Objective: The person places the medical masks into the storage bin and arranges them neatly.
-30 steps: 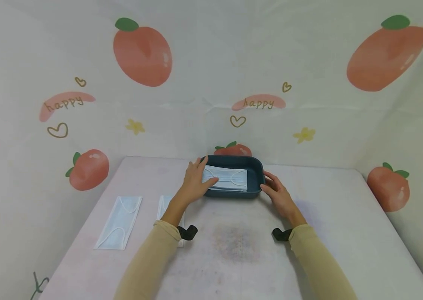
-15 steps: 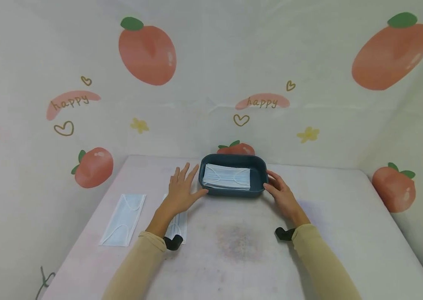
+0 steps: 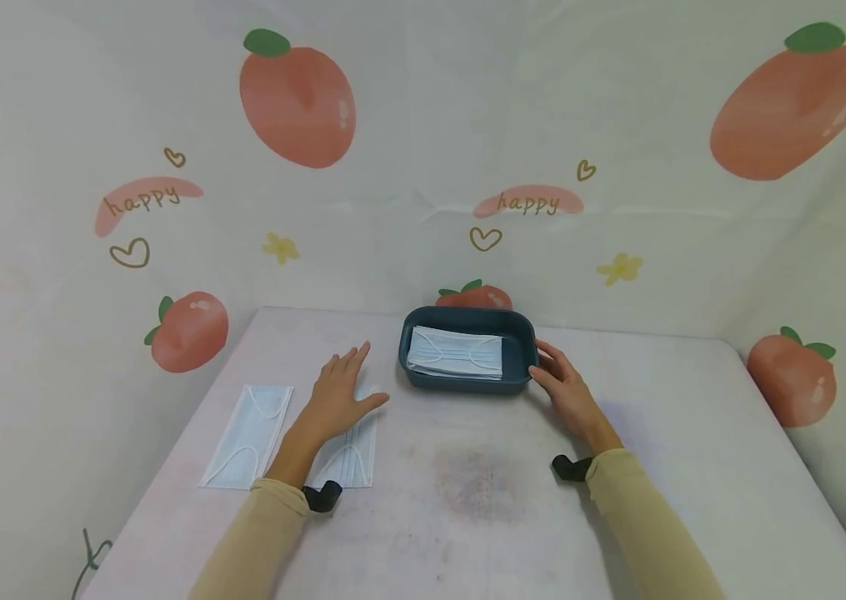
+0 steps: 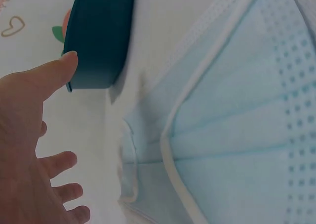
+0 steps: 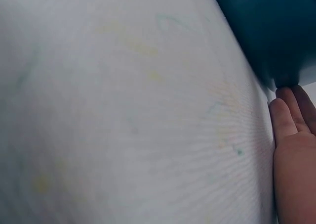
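In the head view a dark teal rectangular box stands at the back of the table, with a stack of pale blue face masks in its left part. My left hand, fingers spread, is above a face mask and partly covers it; nothing is in its grasp. A second face mask lies farther left. The left wrist view shows that spread hand beside the near mask. My right hand touches the box's right end with its fingertips, as the right wrist view also shows at the box wall.
The table has a pale cloth with a greyish stain in the middle. Behind it hangs a white backdrop printed with fruit, hearts and flowers. Black straps circle both wrists.
My left hand has left the mask stack in the box and moved left and toward me, over the nearer loose mask. My right hand stays at the box's right end.
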Available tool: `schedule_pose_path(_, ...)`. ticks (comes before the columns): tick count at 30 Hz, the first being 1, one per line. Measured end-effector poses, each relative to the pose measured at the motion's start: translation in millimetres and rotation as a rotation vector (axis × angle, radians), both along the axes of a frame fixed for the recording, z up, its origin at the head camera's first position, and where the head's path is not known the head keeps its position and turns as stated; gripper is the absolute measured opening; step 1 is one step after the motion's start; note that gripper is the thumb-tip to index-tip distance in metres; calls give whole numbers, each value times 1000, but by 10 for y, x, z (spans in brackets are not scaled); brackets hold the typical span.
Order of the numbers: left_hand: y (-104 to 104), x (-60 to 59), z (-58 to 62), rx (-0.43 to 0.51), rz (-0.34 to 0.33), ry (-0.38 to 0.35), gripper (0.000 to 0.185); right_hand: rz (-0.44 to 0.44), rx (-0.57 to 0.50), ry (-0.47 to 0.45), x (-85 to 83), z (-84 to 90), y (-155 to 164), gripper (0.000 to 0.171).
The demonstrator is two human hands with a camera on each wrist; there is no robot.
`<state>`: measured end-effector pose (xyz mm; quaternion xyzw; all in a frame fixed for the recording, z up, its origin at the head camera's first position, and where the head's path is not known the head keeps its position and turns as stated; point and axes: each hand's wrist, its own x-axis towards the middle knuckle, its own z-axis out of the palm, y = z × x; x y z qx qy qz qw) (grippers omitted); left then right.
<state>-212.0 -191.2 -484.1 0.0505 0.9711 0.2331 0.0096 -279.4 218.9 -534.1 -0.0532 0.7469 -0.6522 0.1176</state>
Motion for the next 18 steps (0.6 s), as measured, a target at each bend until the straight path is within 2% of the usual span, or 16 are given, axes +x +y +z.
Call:
schedule_pose_path(6,-67,7,-68,31,3,-36,100,2,-24,1,-1,-3,-4,69)
schedule_pose_path(15,-179,80,-69,119,-38,-148,106,-4,-49,-4,-7,-3,-13,67)
schedule_pose_path(18,-218,100,-74,104,-42,-143,103,-7,-50,-7,-1,3,-15,67)
